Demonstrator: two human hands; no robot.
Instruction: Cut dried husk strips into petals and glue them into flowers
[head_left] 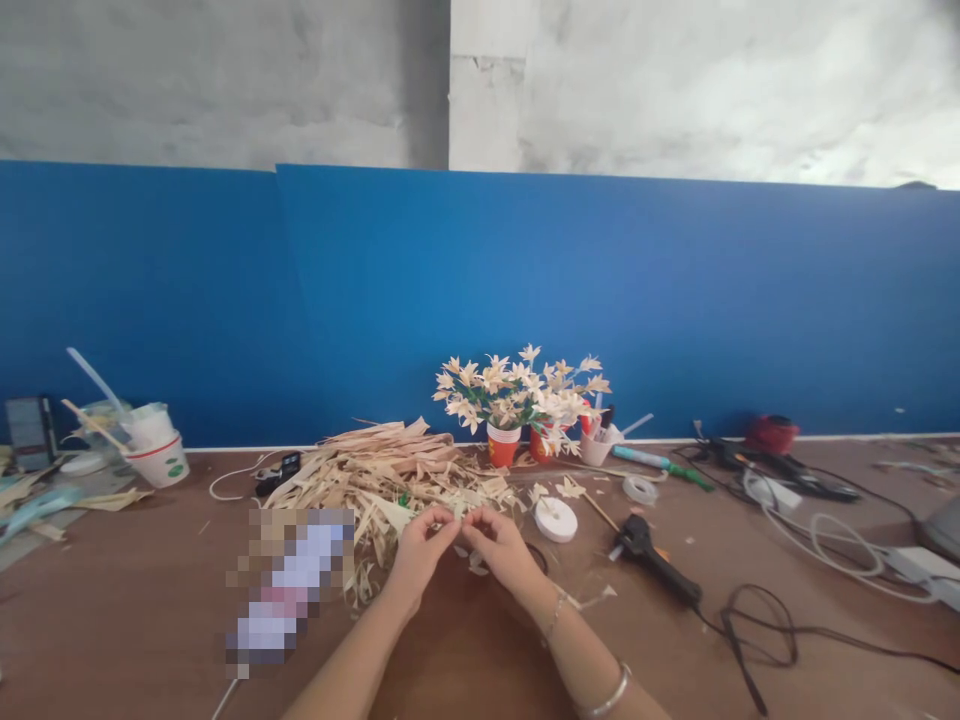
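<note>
Both hands, left [424, 550] and right [504, 548], pinch a small pale piece [460, 515], front of the husk pile [405, 470]! Two red cups [502, 446] behind, lettering unreadable.

On the brown table [450, 660] there lie 1 heap of dried husk strips [390, 460], 1 white tape roll [556, 520], 1 black glue gun [656, 560] and 2 red paper cups [503, 445].

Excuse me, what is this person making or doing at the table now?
The left hand and right hand meet at the fingertips, working on something too small to identify. Dried husk strips lie heaped just beyond. Pale artificial flowers stand in red cups by the blue partition.
</note>
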